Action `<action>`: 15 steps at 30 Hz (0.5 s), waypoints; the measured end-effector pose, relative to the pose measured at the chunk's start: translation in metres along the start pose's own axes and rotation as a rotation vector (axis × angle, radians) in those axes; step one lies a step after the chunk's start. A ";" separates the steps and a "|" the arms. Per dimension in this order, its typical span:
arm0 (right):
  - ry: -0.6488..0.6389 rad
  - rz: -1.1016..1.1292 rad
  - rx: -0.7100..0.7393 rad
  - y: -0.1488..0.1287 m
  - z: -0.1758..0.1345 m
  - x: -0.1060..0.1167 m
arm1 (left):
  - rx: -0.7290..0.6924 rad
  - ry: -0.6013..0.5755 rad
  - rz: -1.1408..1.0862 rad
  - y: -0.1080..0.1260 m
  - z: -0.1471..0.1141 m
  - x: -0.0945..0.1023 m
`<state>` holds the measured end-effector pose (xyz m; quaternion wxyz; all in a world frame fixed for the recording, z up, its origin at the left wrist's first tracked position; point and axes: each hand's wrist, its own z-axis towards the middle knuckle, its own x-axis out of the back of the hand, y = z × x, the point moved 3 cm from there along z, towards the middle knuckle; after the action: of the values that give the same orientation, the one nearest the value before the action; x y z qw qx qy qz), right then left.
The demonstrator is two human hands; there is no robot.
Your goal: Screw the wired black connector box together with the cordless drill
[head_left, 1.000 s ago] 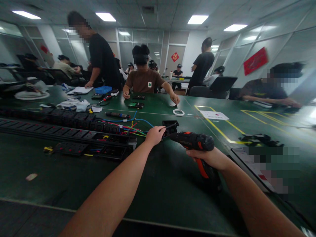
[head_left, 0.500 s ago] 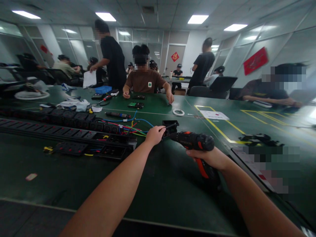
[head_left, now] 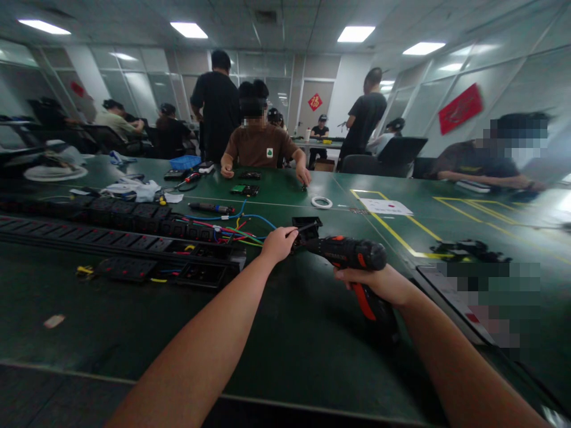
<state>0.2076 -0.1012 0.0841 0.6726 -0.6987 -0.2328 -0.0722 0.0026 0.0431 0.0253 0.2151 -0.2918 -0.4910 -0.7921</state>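
1. Left of the black socket housing (head_left: 307, 229), long black power strips (head_left: 111, 229) run across your green table (head_left: 134, 321), with loose coloured wires (head_left: 232, 230) spilling from their near end, just beside your left hand (head_left: 279, 244).
2. Beyond the housing lie a white tape roll (head_left: 322, 203), a printed sheet (head_left: 386, 207) and a small green circuit board (head_left: 244, 189); a seated person in a brown shirt (head_left: 261, 145) rests both hands on the table there.
3. Right of the housing, black parts (head_left: 468, 249) sit on the yellow floor-style marking.
4. Your left hand's fingers are closed on the housing's near edge, steadying it on the table.
5. Your right hand (head_left: 379, 282) is wrapped tight round the grip of the black-and-orange electric screwdriver (head_left: 352, 255), whose nose points left into the housing, touching it beside your left fingertips.
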 end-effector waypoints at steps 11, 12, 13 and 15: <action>-0.006 0.034 0.009 -0.003 -0.001 -0.002 | 0.000 0.005 0.015 -0.002 0.000 -0.002; -0.007 0.030 0.010 -0.003 -0.001 -0.002 | -0.001 0.004 0.016 -0.003 0.000 -0.003; -0.008 0.024 0.007 -0.003 -0.001 -0.002 | -0.003 0.003 0.017 -0.003 0.000 -0.003; -0.008 0.012 -0.007 -0.003 -0.001 -0.002 | -0.009 0.003 0.015 -0.003 0.001 -0.003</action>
<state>0.2045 -0.1028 0.0864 0.6698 -0.7027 -0.2308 -0.0662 0.0032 0.0450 0.0215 0.2203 -0.2953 -0.4850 -0.7931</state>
